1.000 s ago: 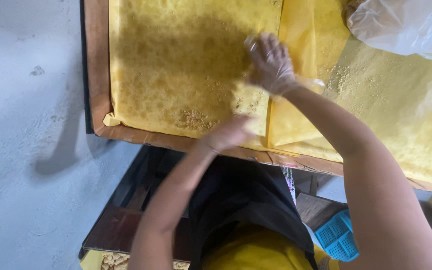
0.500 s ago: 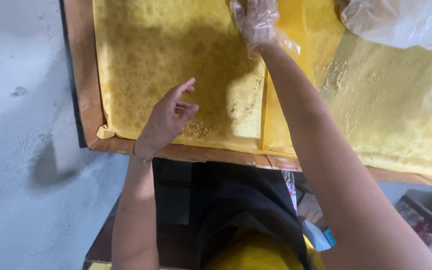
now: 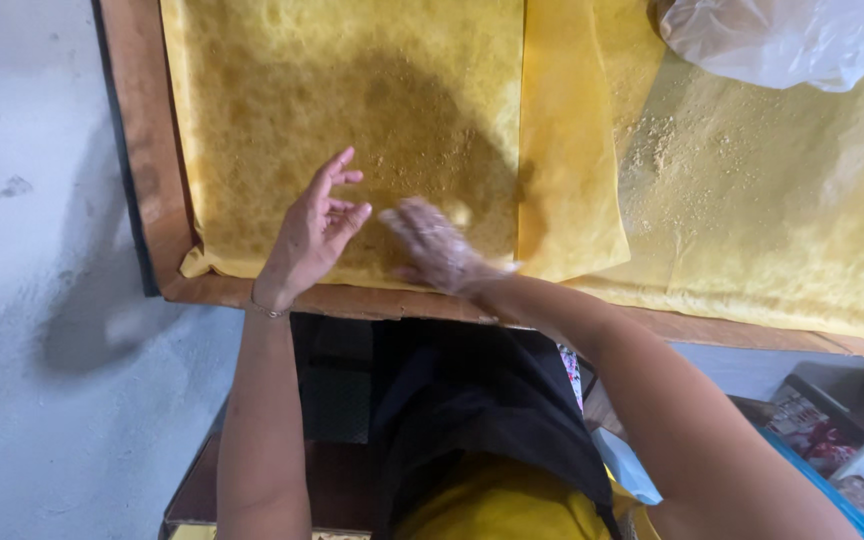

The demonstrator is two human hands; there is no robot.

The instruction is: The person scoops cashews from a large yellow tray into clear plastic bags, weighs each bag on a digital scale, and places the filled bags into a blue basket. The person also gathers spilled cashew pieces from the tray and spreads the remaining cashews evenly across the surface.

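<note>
Two hands over one wooden tabletop (image 3: 152, 180). Two yellow sheets: left sheet (image 3: 352, 120) flat, grainy, crumb-dusted; right sheet (image 3: 772, 220) likewise, with one smooth folded flap (image 3: 567, 180) between them. Left hand (image 3: 314, 232) bare, fingers spread, released, resting on left sheet. Right hand (image 3: 437, 245) in thin clear glove, blurred, open on same sheet. One clear plastic bag (image 3: 782, 40) at far right; contents unreadable.

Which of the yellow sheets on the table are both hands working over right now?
The left yellow sheet, speckled with crumbs by the table's wooden edge. The left hand and gloved right hand are over it; the right sheet lies under the plastic bag.
</note>
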